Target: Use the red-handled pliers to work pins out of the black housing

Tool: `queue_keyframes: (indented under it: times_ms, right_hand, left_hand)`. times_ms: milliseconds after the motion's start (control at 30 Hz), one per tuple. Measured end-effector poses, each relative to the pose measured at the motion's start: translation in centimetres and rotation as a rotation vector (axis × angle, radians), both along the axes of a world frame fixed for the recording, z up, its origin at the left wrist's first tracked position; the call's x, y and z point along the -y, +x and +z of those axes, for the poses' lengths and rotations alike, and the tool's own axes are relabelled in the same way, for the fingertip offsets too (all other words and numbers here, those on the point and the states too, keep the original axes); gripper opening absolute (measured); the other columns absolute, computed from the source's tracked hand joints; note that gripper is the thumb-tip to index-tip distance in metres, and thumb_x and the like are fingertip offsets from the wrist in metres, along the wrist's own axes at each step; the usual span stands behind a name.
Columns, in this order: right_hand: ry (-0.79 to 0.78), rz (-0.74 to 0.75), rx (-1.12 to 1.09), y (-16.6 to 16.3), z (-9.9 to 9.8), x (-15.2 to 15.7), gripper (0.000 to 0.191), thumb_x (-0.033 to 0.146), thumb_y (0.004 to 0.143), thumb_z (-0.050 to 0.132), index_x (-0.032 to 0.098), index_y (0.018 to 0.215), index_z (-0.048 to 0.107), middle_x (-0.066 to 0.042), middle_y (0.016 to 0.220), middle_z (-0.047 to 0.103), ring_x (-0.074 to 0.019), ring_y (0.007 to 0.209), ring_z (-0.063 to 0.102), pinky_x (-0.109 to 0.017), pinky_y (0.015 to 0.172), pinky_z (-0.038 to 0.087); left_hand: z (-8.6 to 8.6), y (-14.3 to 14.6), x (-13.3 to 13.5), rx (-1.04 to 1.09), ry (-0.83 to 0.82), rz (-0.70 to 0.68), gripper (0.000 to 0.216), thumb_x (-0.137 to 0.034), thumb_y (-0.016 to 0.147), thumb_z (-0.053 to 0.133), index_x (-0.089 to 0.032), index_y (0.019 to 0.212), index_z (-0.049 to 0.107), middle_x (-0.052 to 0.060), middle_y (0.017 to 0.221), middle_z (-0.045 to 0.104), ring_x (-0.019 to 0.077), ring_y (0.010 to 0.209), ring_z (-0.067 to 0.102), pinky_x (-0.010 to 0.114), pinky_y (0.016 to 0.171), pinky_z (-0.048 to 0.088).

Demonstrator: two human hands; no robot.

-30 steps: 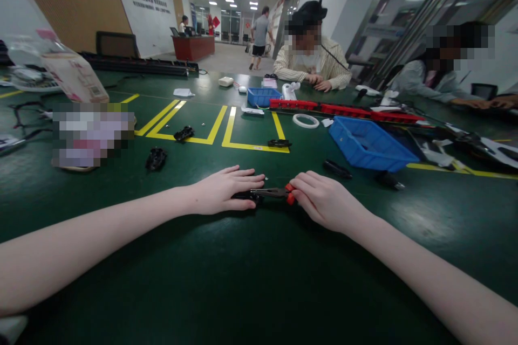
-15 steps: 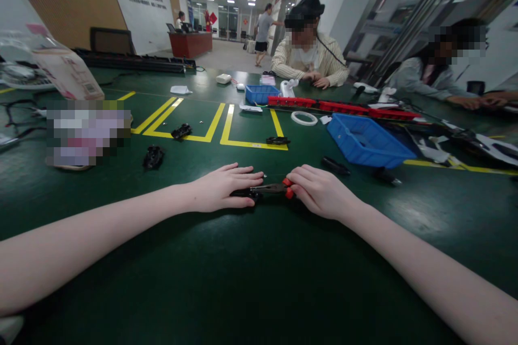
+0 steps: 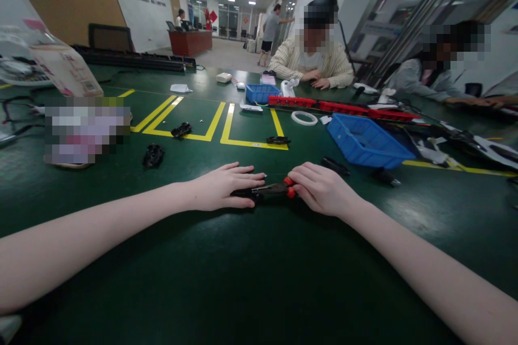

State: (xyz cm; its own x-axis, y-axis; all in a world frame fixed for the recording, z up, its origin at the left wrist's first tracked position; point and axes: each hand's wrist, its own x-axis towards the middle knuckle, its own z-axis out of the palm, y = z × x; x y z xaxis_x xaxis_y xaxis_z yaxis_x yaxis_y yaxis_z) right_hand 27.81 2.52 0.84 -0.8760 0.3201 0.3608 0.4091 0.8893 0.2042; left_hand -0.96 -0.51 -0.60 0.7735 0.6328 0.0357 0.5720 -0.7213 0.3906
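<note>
My right hand (image 3: 322, 190) is closed around the red handles of a pair of pliers (image 3: 275, 188), whose dark metal jaws point left. The jaw tips reach a small black part (image 3: 242, 193) lying low over the table. My left hand (image 3: 220, 187) pins this black part between its thumb and straight fingers, with the palm down. Much of the part is hidden under the fingers, so I cannot tell exactly what the jaws grip. A tiny pale bit (image 3: 265, 175) shows by my left fingertips.
Small black parts (image 3: 154, 156) lie beyond my left hand, another (image 3: 278, 140) on the yellow tape. A blue bin (image 3: 366, 143), a white tape roll (image 3: 304, 118) and a long red strip (image 3: 324, 105) are on the right. A co-worker (image 3: 311, 54) sits opposite.
The pliers and my right hand have shifted very slightly to the right. My left hand stays in place on the black part. The co-worker opposite has moved their head to the right.
</note>
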Motion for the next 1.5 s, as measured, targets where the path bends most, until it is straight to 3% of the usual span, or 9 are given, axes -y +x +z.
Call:
queue_keyframes:
  times_ms: [633, 800, 1033, 1333, 1500]
  right_hand:
    - [-0.055, -0.022, -0.007, -0.12, -0.13, 0.34, 0.024, 0.020, 0.095, 0.039, 0.012, 0.098, 0.062, -0.012, 0.091, 0.067, -0.0206, 0.082, 0.059, -0.034, 0.072, 0.050]
    - [-0.104, -0.015, 0.011, -0.05, 0.11, 0.52, 0.024, 0.030, 0.095, 0.044, 0.013, 0.098, 0.062, -0.011, 0.089, 0.067, -0.0206, 0.080, 0.059, -0.033, 0.070, 0.049]
    - [-0.074, -0.015, -0.004, 0.36, 0.03, 0.72, 0.027, 0.038, 0.093, 0.049, 0.014, 0.099, 0.061, -0.012, 0.091, 0.067, -0.0210, 0.080, 0.059, -0.034, 0.068, 0.048]
    - [0.012, -0.030, -0.073, 0.45, -0.51, 0.54, 0.048, 0.057, 0.084, 0.060, 0.012, 0.102, 0.061, -0.014, 0.094, 0.066, -0.0228, 0.081, 0.059, -0.036, 0.068, 0.051]
    - [-0.041, -0.078, -0.130, 0.41, -0.62, 0.62, 0.042, 0.053, 0.081, 0.065, 0.016, 0.101, 0.059, -0.013, 0.095, 0.065, -0.0222, 0.081, 0.059, -0.037, 0.070, 0.052]
  left_hand:
    - [0.10, 0.04, -0.04, -0.018, 0.005, -0.006, 0.056, -0.051, 0.098, 0.044, -0.033, 0.150, 0.032, -0.001, 0.159, 0.030, 0.0258, 0.149, 0.021, 0.049, 0.120, 0.016]
    - [0.13, -0.13, 0.04, 0.027, 0.033, -0.011, 0.058, -0.051, 0.097, 0.048, -0.029, 0.149, 0.036, 0.004, 0.157, 0.036, 0.0270, 0.146, 0.028, 0.049, 0.120, 0.017]
    - [-0.03, -0.60, 0.10, 0.187, 0.003, 0.055, 0.072, -0.047, 0.089, 0.062, -0.023, 0.150, 0.031, 0.012, 0.151, 0.041, 0.0276, 0.135, 0.044, 0.044, 0.110, 0.040]
    - [0.30, -0.70, -0.02, 0.237, -0.040, 0.006, 0.062, -0.037, 0.094, 0.057, -0.021, 0.148, 0.033, 0.013, 0.149, 0.042, 0.0264, 0.135, 0.044, 0.044, 0.113, 0.038]
    - [0.18, -0.71, -0.11, 0.318, -0.078, 0.028, 0.053, -0.027, 0.096, 0.051, -0.019, 0.146, 0.035, 0.013, 0.146, 0.042, 0.0230, 0.134, 0.045, 0.042, 0.114, 0.037]
